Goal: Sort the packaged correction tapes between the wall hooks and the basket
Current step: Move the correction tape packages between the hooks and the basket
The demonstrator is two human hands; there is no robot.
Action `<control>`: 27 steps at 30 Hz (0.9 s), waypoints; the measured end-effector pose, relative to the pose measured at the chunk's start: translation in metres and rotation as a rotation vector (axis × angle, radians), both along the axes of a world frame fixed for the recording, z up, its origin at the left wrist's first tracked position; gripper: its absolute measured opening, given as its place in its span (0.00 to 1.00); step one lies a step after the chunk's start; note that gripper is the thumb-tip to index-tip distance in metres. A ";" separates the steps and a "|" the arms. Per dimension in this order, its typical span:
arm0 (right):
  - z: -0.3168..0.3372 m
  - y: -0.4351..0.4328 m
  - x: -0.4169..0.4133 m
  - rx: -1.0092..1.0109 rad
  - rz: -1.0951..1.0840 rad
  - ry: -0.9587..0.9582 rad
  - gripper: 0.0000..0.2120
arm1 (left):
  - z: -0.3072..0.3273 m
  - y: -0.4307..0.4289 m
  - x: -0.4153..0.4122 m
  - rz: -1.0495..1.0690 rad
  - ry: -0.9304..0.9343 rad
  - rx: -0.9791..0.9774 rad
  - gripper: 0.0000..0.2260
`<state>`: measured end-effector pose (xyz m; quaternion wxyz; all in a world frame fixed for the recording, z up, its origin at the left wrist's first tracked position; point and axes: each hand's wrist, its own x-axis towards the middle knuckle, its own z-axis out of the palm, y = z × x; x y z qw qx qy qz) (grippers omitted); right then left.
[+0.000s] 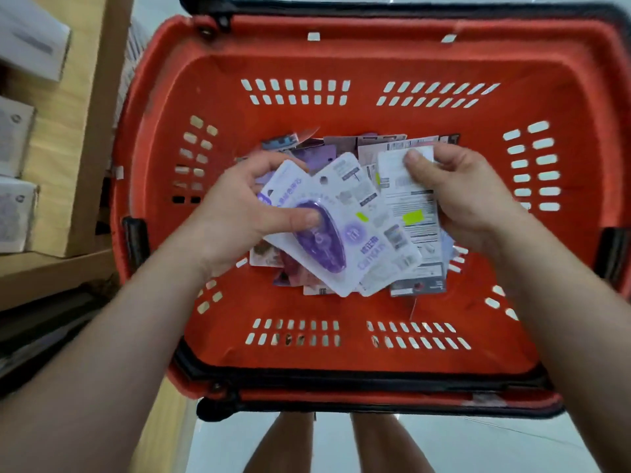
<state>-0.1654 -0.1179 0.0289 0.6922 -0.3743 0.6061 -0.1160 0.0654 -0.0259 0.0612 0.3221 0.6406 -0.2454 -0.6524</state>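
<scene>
A red plastic basket (375, 56) fills the view below me, with several packaged correction tapes (345, 143) piled on its floor. My left hand (239, 206) grips a white card holding a purple correction tape (324, 244), thumb pressed on the blister. My right hand (461, 196) pinches a white package (409, 199) turned back side up, with a green sticker. Between them lies another white card (362, 196) fanned under the two. Both hands hover over the pile inside the basket. No wall hooks are in view.
A wooden shelf unit (85, 131) with white boxes (20, 138) stands close at the left of the basket. The basket's black handles (375, 409) lie folded along its rims. Pale floor and my legs (338, 445) show below.
</scene>
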 end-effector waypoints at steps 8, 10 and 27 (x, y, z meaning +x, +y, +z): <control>-0.002 0.034 0.013 0.233 0.005 -0.195 0.40 | -0.039 -0.019 -0.042 0.354 -0.030 0.143 0.25; -0.010 0.045 0.015 0.168 0.012 -0.162 0.46 | -0.047 -0.021 -0.057 0.470 0.015 0.171 0.19; -0.052 0.052 0.001 0.100 -0.090 0.000 0.26 | -0.114 0.043 -0.031 -0.503 -0.719 0.228 0.34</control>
